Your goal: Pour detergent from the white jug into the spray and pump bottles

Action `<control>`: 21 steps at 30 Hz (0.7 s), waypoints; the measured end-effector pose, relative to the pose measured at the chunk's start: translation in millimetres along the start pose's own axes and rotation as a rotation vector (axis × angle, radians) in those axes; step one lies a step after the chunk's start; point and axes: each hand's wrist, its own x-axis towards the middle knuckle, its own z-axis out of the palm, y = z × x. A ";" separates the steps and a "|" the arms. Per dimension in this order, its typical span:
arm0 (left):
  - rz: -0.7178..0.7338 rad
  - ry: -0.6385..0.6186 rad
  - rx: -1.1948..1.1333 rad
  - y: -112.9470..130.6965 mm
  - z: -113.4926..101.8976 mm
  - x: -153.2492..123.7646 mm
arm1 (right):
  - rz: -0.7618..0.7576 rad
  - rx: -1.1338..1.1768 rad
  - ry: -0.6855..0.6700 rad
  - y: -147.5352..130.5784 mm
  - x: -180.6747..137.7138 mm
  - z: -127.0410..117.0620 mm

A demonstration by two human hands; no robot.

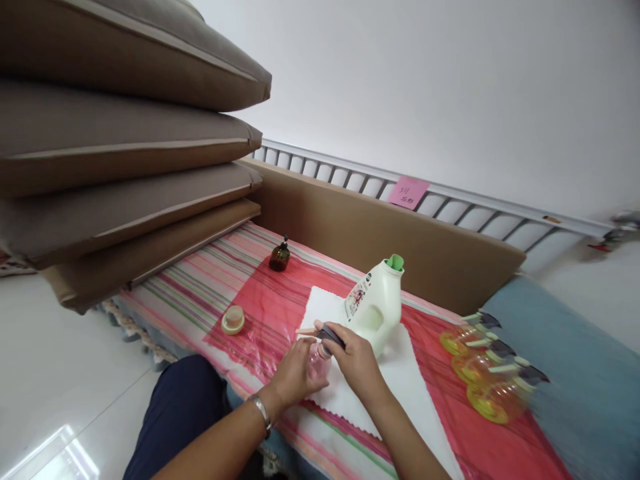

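My left hand (pixel 296 371) wraps round a small clear pink bottle (pixel 317 364) that stands on a white cloth (pixel 400 377). My right hand (pixel 356 360) grips the bottle's dark spray top (pixel 331 335) from above. Just behind my hands stands a white detergent jug (pixel 376 303) with a green cap, on the same cloth. A silver bracelet sits on my left wrist.
A brown pump bottle (pixel 279 257) and a small cream lid (pixel 233 319) rest on the red plastic sheet (pixel 270 300) over a striped cloth. Three yellow spray bottles (pixel 487 373) lie to the right. Stacked brown cushions (pixel 115 153) overhang the left; a cardboard panel (pixel 380 233) stands behind.
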 end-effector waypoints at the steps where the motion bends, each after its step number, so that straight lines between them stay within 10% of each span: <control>1: -0.007 0.000 -0.002 -0.2 0.4 -0.4 | 0.009 -0.005 0.001 -0.7 0.2 0.3; 21: -0.068 -0.010 -0.053 4.1 0.3 -3.3 | 0.089 -0.071 0.021 -13.0 -5.0 2.9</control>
